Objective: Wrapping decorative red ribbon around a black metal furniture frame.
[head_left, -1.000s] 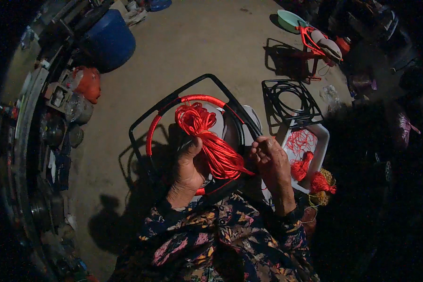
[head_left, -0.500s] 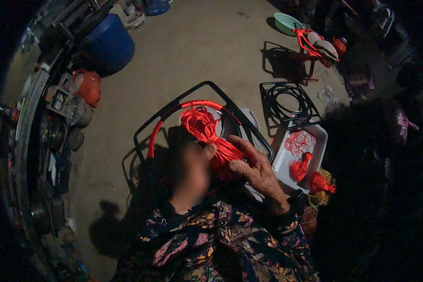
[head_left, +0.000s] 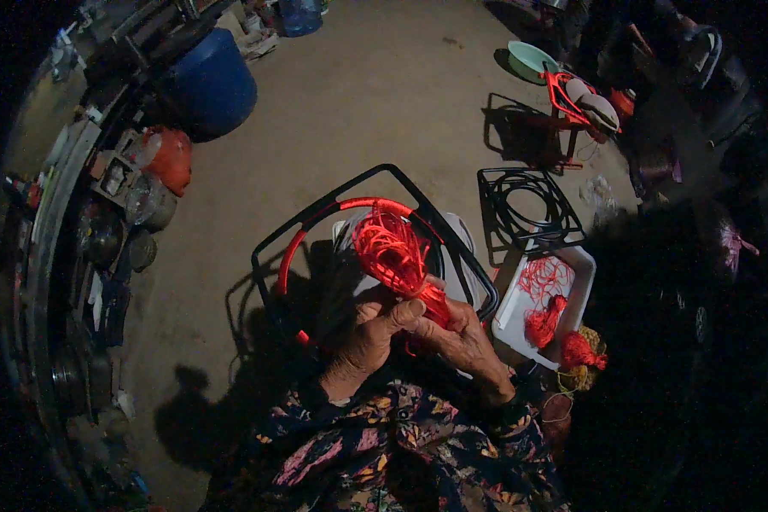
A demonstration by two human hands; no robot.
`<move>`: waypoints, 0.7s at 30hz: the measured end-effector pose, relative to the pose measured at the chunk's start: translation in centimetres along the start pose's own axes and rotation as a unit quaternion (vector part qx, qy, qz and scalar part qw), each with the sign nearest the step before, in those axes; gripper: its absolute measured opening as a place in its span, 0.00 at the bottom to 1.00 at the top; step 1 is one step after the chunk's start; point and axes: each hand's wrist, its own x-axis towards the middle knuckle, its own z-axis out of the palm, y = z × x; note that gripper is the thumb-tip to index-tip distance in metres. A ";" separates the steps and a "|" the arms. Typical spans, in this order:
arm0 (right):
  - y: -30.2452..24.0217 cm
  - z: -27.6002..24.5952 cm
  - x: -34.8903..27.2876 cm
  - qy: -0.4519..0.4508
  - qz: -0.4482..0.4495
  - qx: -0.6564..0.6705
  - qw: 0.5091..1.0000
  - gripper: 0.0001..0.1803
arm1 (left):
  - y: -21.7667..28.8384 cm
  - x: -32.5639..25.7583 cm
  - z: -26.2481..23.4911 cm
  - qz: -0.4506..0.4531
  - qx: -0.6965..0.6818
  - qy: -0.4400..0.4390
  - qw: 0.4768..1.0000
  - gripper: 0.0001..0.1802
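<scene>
A bundle of red cord (head_left: 390, 247) is gripped in both hands in front of my body, its looped end fanned out away from me. My left hand (head_left: 369, 334) pinches the gathered middle from the left. From the right, my right hand (head_left: 465, 340) closes round the lower part, its fingertips near the left thumb. Beneath the bundle lies a black metal frame (head_left: 328, 198) with rounded corners. Its inner curved bar (head_left: 372, 205) is wrapped in red cord along part of its length. My palms hide the bundle's lower end.
At right, a white tray (head_left: 505, 317) holds red cord, with a red skein (head_left: 582, 348) beside it. Beyond stands a black frame with rings (head_left: 533, 205). A red chair-like frame (head_left: 563, 98) and a green basin (head_left: 531, 60) are farther off. A blue barrel (head_left: 209, 85) and clutter line the left.
My left hand has come down to the bundle's middle. The right hand, spread beside the cord before, has closed round it. The whole view has shifted slightly.
</scene>
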 end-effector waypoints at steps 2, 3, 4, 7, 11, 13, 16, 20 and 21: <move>0.4 -0.2 -0.3 0.005 -0.020 -0.003 1.000 0.20 | 0.9 0.1 -0.2 -0.057 0.023 -0.095 0.994 0.24; 1.0 -0.5 -0.4 -0.018 -0.034 -0.011 0.999 0.17 | 0.9 0.2 0.0 -0.057 0.023 -0.094 0.994 0.24; 1.5 -0.7 -0.4 -0.041 -0.049 -0.018 0.998 0.15 | 0.7 0.4 0.3 -0.044 0.058 -0.094 0.993 0.23; 2.6 -1.4 0.2 -0.027 -0.203 -0.141 0.969 0.14 | 0.1 -0.2 -1.0 -0.087 0.180 -0.101 0.975 0.22; 2.0 -0.9 -0.1 -0.028 -0.180 -0.142 0.973 0.16 | -0.5 0.2 0.0 -0.119 0.055 -0.056 0.990 0.20; 3.3 -0.6 -0.6 -0.022 0.045 0.067 0.996 0.21 | -0.4 0.5 0.2 -0.126 0.002 -0.072 0.989 0.20; 1.9 -0.6 0.2 -0.062 -0.024 0.010 0.998 0.23 | -0.2 0.8 0.8 -0.120 -0.043 -0.075 0.989 0.23; 2.1 -0.3 -0.1 -0.041 0.020 0.033 0.998 0.24 | 0.5 1.0 0.8 -0.112 0.008 -0.047 0.993 0.24; 1.9 -0.2 0.0 -0.056 0.013 0.042 0.997 0.27 | -0.1 1.0 0.4 -0.111 0.009 -0.045 0.993 0.24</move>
